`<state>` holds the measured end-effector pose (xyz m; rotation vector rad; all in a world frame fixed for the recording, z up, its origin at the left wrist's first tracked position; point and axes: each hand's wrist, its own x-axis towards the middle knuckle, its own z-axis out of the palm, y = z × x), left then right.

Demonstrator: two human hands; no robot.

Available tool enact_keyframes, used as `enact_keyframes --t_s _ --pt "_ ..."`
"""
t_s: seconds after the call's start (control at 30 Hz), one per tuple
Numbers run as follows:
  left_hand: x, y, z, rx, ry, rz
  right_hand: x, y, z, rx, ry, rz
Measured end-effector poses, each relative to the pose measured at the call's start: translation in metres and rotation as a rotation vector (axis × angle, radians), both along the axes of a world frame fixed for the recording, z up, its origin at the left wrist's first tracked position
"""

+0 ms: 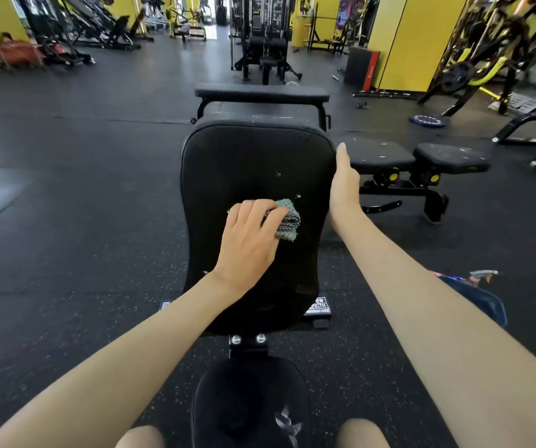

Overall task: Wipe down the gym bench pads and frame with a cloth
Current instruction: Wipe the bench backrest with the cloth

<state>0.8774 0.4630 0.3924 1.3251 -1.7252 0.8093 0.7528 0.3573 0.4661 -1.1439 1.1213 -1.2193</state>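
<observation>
You are sitting at the 6 o'clock end of the bench, with the small seat pad (244, 399) lying between your knees. The large black back pad (253, 156) is filling the centre of your view and stretching away toward 12 o'clock.

Your left hand (247, 240) is resting on the middle of the back pad, its fingers curling over a teal cloth (287, 221) and pressing it onto the vinyl. The bunched cloth is sticking out past your fingertips toward 2 o'clock.

Your right hand (344, 185) is lying along the pad's 3 o'clock edge with its fingers straight and together, pointing toward 12 o'clock; it is touching the edge and holding nothing.

Two bolts (248, 338) on the frame bracket are showing in the gap between the back pad and the seat pad. At 12 o'clock, beyond the back pad, a long padded bar (260, 92) is running crosswise on a black tube frame.

At 2 o'clock, a second bench (383, 153) with scuffed pads is standing on the black rubber floor (82, 189). At 4 o'clock, beside your right forearm, a spray bottle head (483, 274) is poking up above something blue that I cannot identify.
</observation>
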Motion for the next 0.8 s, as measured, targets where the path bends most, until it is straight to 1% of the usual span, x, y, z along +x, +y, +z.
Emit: enact_keyframes --t_s 0.07,0.27,0.43,0.47,0.53,0.6,0.63,0.7,0.8 --pt "0.001 0.002 0.005 -0.019 0.004 -0.012 -0.002 0.003 0.002 0.005 0.066 0.026" --pt "0.004 -0.005 0.03 -0.116 0.111 0.028 -0.008 0.007 -0.001 -0.183 0.266 0.103" --pt "0.006 -0.011 0.041 -0.175 0.126 0.028 -0.019 0.007 -0.011 -0.427 0.278 -0.04" --pt "0.007 -0.013 0.044 -0.193 0.16 0.039 -0.021 0.007 -0.012 -0.429 0.264 -0.034" --pt "0.007 -0.016 0.049 -0.222 0.253 0.07 -0.023 0.007 -0.01 -0.368 0.224 0.051" --pt "0.004 -0.022 0.052 -0.227 0.316 0.085 -0.023 0.003 -0.006 -0.256 0.175 0.174" --pt "0.001 -0.025 0.051 -0.226 0.312 0.084 -0.023 0.003 -0.005 -0.184 0.155 0.226" --pt "-0.006 -0.032 0.045 -0.219 0.226 0.074 -0.024 0.0 -0.007 -0.097 0.144 0.297" --pt "-0.015 -0.032 0.03 -0.163 0.041 0.038 -0.025 -0.006 -0.014 -0.084 0.138 0.36"
